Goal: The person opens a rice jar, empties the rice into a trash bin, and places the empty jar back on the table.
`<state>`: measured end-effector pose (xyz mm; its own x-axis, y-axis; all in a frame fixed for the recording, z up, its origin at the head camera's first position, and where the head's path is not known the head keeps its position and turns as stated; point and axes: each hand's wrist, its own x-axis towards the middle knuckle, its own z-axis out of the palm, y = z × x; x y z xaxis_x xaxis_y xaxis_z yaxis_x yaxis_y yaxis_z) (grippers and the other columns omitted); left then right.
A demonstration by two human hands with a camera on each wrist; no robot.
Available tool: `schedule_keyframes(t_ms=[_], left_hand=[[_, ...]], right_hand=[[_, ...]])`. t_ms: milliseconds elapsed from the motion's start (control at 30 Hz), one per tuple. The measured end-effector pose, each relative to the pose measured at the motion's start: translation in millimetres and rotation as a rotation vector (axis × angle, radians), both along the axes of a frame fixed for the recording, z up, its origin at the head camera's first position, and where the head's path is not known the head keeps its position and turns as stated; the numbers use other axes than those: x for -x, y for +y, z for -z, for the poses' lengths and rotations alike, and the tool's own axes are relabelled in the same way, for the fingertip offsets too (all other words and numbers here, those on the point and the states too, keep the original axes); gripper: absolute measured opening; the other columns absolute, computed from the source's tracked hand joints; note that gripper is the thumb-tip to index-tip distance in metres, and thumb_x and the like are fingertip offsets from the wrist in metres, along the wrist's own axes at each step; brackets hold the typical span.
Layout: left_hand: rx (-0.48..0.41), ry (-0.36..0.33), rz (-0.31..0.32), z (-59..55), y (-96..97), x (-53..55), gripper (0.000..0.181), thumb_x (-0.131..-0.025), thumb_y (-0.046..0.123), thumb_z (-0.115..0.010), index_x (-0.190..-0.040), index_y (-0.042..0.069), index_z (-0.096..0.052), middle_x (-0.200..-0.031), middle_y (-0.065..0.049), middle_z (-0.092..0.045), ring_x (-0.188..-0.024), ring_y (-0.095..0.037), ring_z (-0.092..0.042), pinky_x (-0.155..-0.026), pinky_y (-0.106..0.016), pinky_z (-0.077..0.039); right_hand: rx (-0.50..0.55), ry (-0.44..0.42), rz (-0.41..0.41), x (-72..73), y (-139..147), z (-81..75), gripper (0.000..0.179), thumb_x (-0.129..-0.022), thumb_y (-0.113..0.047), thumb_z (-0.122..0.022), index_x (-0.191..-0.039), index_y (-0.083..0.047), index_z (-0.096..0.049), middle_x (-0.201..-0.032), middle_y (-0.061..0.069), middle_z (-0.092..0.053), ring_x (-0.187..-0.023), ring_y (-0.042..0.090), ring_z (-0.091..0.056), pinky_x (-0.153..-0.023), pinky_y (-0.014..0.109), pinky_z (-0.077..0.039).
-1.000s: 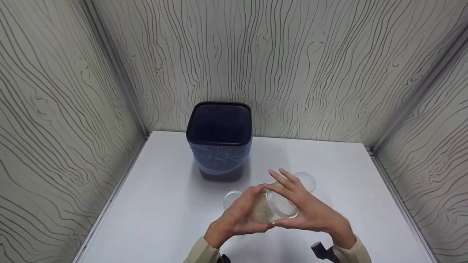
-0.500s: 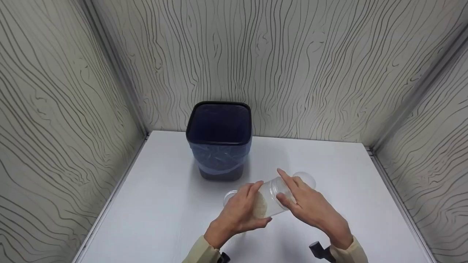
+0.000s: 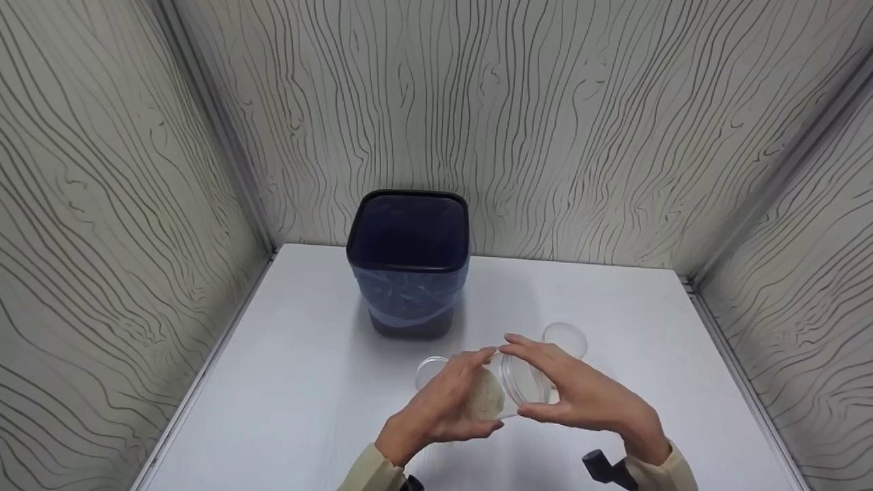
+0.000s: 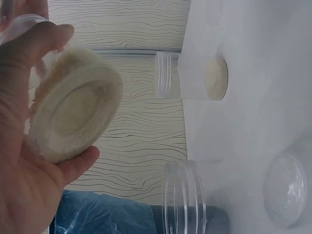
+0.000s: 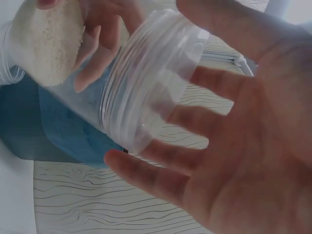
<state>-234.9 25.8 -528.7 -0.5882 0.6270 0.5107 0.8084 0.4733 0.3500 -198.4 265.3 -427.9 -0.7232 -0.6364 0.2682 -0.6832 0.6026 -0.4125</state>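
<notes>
A clear plastic jar (image 3: 487, 397) with pale, rice-like grains in its bottom is tilted, its base towards the left. My left hand (image 3: 442, 404) grips the jar around its lower part. In the left wrist view the grain-filled base (image 4: 78, 107) faces the camera, between curved fingers and thumb. My right hand (image 3: 580, 385) spans the jar's translucent ribbed lid (image 5: 151, 78), thumb on one side and fingers on the other. Its little finger stretches past the lid's edge in the right wrist view.
On the white table (image 3: 286, 382) stand a clear jar (image 3: 431, 370) without visible contents, left, and a lidded jar (image 4: 214, 78) with grains at its base, right. A dark bin (image 3: 412, 327) with a blue liner is at the back. Patterned walls (image 3: 436, 102) enclose the table.
My right hand turned over the lid, fingers extending, then settled back with thumb and fingers around it. My left hand kept its grip while the jar's tilt shifted slightly.
</notes>
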Motion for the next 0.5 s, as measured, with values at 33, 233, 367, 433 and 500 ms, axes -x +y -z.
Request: schedule_keyframes(t_ms=[33, 233, 367, 433, 500], left_hand=[[-0.009, -0.005, 0.006, 0.4, 0.9, -0.2, 0.104, -0.071, 0.051, -0.081, -0.15, 0.013, -0.025, -0.135, -0.006, -0.051, -0.118, -0.016, -0.053, -0.097, -0.028, -0.05], [0.006, -0.013, -0.083, -1.9, 5.7, -3.3, 0.104, -0.07, 0.054, -0.081, -0.151, 0.016, -0.026, -0.134, -0.005, -0.05, -0.116, -0.016, -0.053, -0.093, -0.03, -0.053], [0.061, 0.065, -0.18, -8.5, 9.0, -7.5, 0.107, -0.069, 0.058, -0.081, -0.151, 0.016, -0.026, -0.131, -0.005, -0.051, -0.112, -0.017, -0.055, -0.093, -0.033, -0.053], [0.092, 0.128, -0.222, -11.9, 10.6, -9.4, 0.108, -0.068, 0.06, -0.08, -0.15, 0.015, -0.028, -0.128, -0.005, -0.052, -0.11, -0.018, -0.057, -0.093, -0.034, -0.053], [0.109, 0.165, -0.242, -14.3, 11.9, -10.4, 0.108, -0.067, 0.062, -0.08, -0.15, 0.015, -0.029, -0.126, -0.005, -0.053, -0.109, -0.019, -0.058, -0.093, -0.034, -0.053]], right_hand=[[0.007, -0.001, -0.019, 0.2, 1.3, -0.7, 0.073, -0.085, -0.038, -0.075, -0.149, -0.023, -0.041, -0.156, 0.0, -0.04, -0.136, 0.019, -0.046, -0.102, 0.034, -0.048], [0.046, -0.074, 0.122, 0.8, 1.5, -1.4, 0.078, -0.086, -0.048, -0.071, -0.152, -0.026, -0.035, -0.156, 0.003, -0.039, -0.138, 0.026, -0.045, -0.104, 0.042, -0.047], [0.005, -0.114, 0.294, 2.0, -1.7, 0.2, 0.066, -0.092, -0.049, -0.061, -0.15, -0.025, -0.039, -0.134, 0.002, -0.056, -0.108, 0.019, -0.062, -0.081, 0.036, -0.055], [-0.04, -0.113, 0.338, 1.9, -3.8, 1.1, 0.059, -0.096, -0.047, -0.056, -0.148, -0.022, -0.042, -0.122, 0.0, -0.06, -0.093, 0.014, -0.061, -0.072, 0.03, -0.052], [-0.065, -0.106, 0.363, 2.1, -6.1, 1.8, 0.053, -0.099, -0.044, -0.051, -0.146, -0.02, -0.045, -0.114, -0.001, -0.061, -0.088, 0.012, -0.059, -0.071, 0.03, -0.051]])
